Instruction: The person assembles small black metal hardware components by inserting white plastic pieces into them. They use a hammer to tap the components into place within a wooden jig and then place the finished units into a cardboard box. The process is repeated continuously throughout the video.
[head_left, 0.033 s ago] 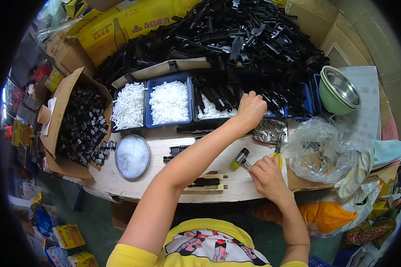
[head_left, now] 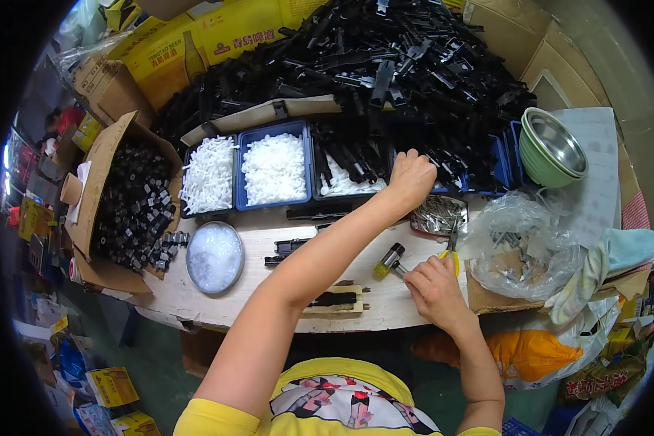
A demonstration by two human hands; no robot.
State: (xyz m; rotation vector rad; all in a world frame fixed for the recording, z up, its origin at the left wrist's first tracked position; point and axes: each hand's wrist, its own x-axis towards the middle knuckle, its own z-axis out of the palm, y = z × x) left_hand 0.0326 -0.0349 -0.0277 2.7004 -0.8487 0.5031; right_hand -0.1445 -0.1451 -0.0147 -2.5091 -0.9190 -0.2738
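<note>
My left hand (head_left: 413, 178) reaches over the front edge of the bins, by a heap of slim black parts (head_left: 447, 163). Its fingers are curled together, and whatever they may hold is hidden. Lower on the table, my right hand (head_left: 437, 291) closes round the handle of a small hammer (head_left: 392, 254), which has a black head and a yellowish face. Yellow-handled scissors (head_left: 452, 251) lie against the back of that hand. Between the hands sits a dish of small metal pins (head_left: 439, 216). A cream-coloured holder (head_left: 360, 299) with a black part in it rests near the table's front edge.
Blue bins of white plastic pieces (head_left: 275, 171) stand left of centre. A carton of black blocks (head_left: 134, 196) and a round dish (head_left: 216, 258) are further left. Black parts (head_left: 385, 65) pile up behind. Green bowls (head_left: 538, 156) and a plastic bag (head_left: 519, 240) occupy the right.
</note>
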